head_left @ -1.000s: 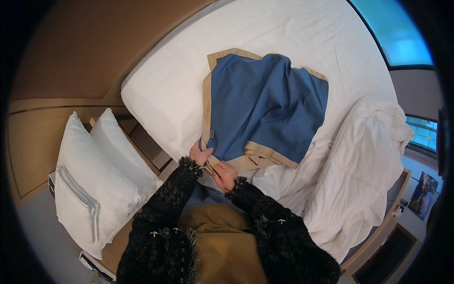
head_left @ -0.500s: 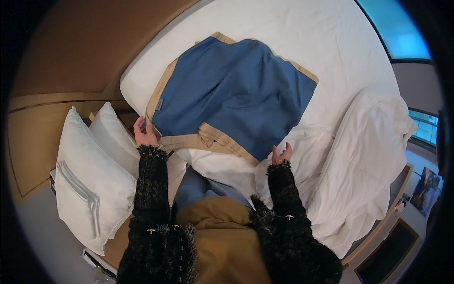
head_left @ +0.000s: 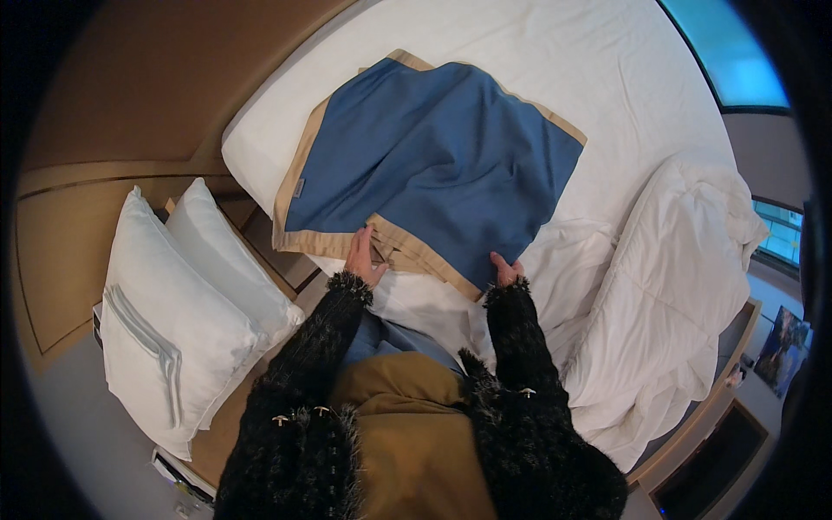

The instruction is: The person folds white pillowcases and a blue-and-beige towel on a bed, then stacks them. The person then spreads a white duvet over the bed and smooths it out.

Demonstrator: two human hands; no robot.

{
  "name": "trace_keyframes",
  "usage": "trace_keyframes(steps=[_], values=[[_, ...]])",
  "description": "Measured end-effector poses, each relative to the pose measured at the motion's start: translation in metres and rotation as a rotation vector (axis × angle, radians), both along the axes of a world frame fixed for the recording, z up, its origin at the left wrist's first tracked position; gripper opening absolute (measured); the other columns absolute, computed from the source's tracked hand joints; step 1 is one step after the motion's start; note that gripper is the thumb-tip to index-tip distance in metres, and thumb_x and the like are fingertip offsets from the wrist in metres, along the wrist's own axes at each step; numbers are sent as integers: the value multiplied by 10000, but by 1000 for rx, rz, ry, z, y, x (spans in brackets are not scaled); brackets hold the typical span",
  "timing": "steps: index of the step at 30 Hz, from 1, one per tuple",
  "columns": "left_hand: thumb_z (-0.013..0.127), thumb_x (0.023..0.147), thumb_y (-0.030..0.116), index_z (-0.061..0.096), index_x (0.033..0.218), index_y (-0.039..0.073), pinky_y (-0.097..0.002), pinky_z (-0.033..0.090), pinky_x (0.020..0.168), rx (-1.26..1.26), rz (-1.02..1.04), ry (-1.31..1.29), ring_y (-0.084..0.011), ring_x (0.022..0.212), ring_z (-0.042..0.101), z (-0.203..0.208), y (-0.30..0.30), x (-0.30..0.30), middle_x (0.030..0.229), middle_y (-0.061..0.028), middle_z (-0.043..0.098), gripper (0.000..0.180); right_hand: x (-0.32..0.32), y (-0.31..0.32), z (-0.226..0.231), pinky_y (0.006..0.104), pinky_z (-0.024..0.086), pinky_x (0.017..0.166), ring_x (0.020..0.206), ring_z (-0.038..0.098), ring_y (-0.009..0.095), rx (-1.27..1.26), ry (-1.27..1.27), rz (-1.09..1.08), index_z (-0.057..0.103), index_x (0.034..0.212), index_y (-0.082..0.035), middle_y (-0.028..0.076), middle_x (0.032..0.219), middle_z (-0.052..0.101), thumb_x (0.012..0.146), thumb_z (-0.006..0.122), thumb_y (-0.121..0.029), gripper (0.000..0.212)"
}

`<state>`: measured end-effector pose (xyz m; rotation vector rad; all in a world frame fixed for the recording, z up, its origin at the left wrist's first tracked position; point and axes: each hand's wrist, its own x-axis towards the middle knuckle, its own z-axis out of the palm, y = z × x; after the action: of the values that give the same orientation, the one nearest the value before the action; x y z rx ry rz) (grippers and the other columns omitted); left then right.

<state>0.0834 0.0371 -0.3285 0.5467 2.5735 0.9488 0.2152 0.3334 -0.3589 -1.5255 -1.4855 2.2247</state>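
Note:
A blue cloth with a tan border (head_left: pixel 433 156) lies spread and slightly rumpled on the white bed, with a small label near its left edge. Along its near side the tan border folds over in layers. My left hand (head_left: pixel 364 257) has its fingers closed on that folded tan edge, near the middle of the near side. At the near right corner, my right hand (head_left: pixel 506 270) grips the cloth's edge, thumb towards the blue face; part of its fingers is hidden. Both hands are close to the bed's near edge.
White pillows (head_left: pixel 173 338) stand upright at the left, below the brown headboard (head_left: pixel 113 95). A bunched white duvet (head_left: pixel 667 286) lies on the right of the white-sheeted bed (head_left: pixel 598 61). A dark-screened device (head_left: pixel 711 468) is at the lower right.
My left hand has moved right from the cloth's near left corner to the folded tan edge. My right hand has shifted slightly left and closed on the near right corner. The cloth's left corner now lies free.

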Motion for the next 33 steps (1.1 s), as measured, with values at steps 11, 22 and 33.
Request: trace_keyframes(steps=[11, 22, 33], values=[[747, 599, 166, 412, 1273, 79, -429, 352, 966, 8, -70, -118, -351, 1133, 421, -24, -18, 13, 1237, -170, 428, 758, 11, 65, 40, 282, 470, 773, 819, 605, 182, 372, 52, -57, 589, 1064, 59, 101, 951, 646, 848, 620, -182, 325], [751, 563, 204, 526, 1167, 143, -430, 390, 873, -131, 54, 10, -285, 1082, 454, -32, -28, 19, 1200, -59, 465, 647, 19, 89, 43, 291, 442, 817, 889, 574, 198, 405, -66, -133, 567, 1096, 89, 119, 1008, 623, 872, 574, -270, 423], [756, 526, 205, 531, 1181, 161, -439, 372, 865, -145, 74, 63, -284, 1088, 444, -40, -38, 19, 1214, -80, 455, 693, -8, 149, 83, 343, 456, 838, 915, 583, 227, 174, 214, -173, 472, 1206, 50, 137, 1090, 582, 897, 524, -288, 461]])
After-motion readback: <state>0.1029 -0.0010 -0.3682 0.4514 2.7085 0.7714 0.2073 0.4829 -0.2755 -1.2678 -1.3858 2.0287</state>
